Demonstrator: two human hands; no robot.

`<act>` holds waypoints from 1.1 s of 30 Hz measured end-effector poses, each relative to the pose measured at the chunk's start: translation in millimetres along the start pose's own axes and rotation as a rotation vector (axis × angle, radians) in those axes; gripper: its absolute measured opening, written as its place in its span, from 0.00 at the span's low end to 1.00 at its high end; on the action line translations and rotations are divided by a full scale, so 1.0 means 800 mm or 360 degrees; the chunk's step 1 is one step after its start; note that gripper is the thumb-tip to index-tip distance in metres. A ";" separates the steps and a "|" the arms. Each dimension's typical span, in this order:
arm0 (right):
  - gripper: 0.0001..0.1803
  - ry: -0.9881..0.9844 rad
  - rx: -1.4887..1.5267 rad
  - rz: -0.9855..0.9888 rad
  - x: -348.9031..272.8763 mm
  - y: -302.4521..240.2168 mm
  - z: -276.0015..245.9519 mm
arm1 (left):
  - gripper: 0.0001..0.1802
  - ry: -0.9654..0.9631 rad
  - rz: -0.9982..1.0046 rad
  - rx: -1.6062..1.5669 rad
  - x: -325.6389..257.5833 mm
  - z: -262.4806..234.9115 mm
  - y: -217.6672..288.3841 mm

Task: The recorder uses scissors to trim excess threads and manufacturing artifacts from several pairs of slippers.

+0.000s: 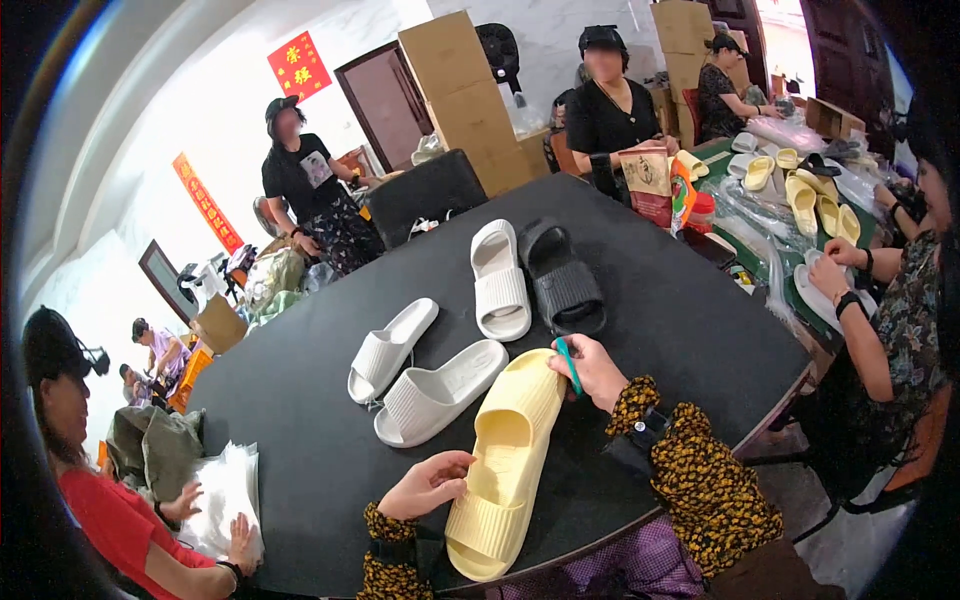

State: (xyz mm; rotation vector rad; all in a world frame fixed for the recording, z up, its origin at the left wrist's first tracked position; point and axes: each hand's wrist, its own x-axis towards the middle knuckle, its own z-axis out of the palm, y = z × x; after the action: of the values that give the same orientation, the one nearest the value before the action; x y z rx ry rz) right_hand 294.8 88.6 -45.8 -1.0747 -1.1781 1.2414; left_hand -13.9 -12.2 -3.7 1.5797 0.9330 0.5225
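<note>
A pair of pale yellow slide sandals (503, 465) lies fitted together, end to end, near the front edge of the black table. My left hand (432, 484) is at their left side, its fingertips by the sandal's rim and a gap between thumb and forefinger. At the far end of the pair, my right hand (590, 372) is closed on a small curved teal tool (567, 363); its tip is hidden, so its exact kind does not show. Beyond my left hand rest two light grey slides (440, 393), one pointing away. A white pair (500, 280) and a black pair (563, 280) stand farther back.
At the left, a person in red handles clear plastic bags (225, 495) on the black table (300, 400). A green table (730, 190) at the right holds yellow slides (803, 203) and plastic wrap, with people around it. A black chair (425, 193) stands behind.
</note>
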 end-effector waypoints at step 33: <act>0.24 0.0818 -0.0373 -0.0781 -0.030 -0.088 -0.016 | 0.22 0.0812 -0.0391 -0.0175 -0.030 0.103 0.025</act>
State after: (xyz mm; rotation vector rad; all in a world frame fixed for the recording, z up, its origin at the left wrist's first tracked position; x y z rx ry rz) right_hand 316.1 61.2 21.0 -1.1003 -1.1035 0.4187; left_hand 40.7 -81.5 0.0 1.2272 1.4343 0.8054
